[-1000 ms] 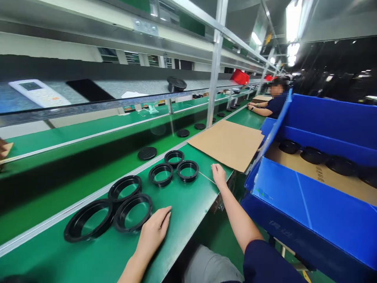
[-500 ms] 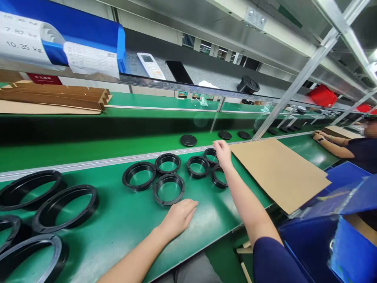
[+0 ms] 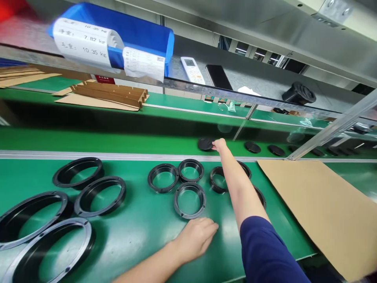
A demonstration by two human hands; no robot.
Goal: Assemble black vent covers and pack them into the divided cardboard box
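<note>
My right hand (image 3: 219, 144) reaches to the back, its fingers closed on the near right edge of a flat black disc (image 3: 205, 144) on the green ledge behind the metal rail. My left hand (image 3: 198, 237) rests palm down at the front of the green table, its fingers loosely curled together, nothing visible in them. Just beyond it lies a black ring (image 3: 189, 200), with two more rings (image 3: 163, 178) (image 3: 191, 170) behind. Under my right forearm is another group of black rings (image 3: 218, 179), partly hidden by the arm.
Large black rings (image 3: 100, 195) lie at the left. A cardboard sheet (image 3: 321, 208) covers the table's right side. More black discs (image 3: 252, 147) line the ledge. An overhead shelf holds a blue bin (image 3: 141, 29), a remote control (image 3: 192, 70) and a phone (image 3: 218, 77). A metal post (image 3: 332, 125) slants at right.
My right hand has moved from above the right group of rings back to the black disc and taken its edge. My left hand stays on the table. The view has turned left.
</note>
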